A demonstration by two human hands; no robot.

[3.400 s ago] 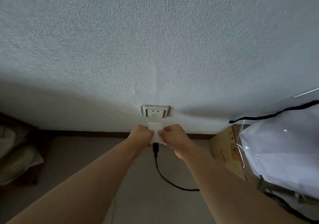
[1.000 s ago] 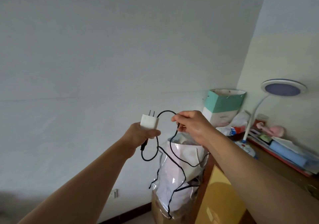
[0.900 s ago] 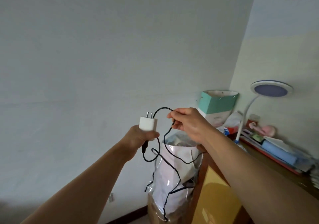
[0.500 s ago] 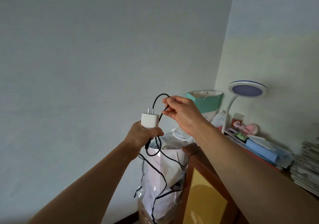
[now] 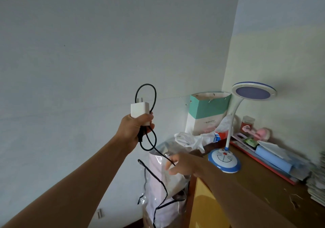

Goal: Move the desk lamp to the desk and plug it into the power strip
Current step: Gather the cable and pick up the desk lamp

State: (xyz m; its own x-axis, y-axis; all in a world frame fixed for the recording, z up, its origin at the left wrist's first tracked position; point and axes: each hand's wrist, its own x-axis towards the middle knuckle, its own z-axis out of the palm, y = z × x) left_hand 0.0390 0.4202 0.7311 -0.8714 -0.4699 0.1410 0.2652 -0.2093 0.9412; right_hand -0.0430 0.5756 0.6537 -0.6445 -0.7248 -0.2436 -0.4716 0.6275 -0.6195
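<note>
In a pale-walled corner, the white-and-blue gooseneck desk lamp [image 5: 228, 150] stands upright on the brown wooden table [image 5: 263, 189], just right of the loose-fingered right hand [image 5: 182, 162]; the left hand [image 5: 135, 131] grips its white plug adapter [image 5: 139, 112], prongs up.

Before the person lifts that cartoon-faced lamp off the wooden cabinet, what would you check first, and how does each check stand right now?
1. White plug adapter secure in the left hand: ok, fingers curl round it.
2. Thin black cable gathered: not ok, only one loop is gathered; the rest trails down towards the right hand.
3. Right hand free to take the lamp: cannot tell, it is blurred where the cable meets it.
4. White-and-blue gooseneck desk lamp upright on the brown wooden cabinet: ok.
5. Space around the lamp's base: not ok, a crumpled clear plastic bag lies close by.
6. Power strip in sight: not ok.
</note>
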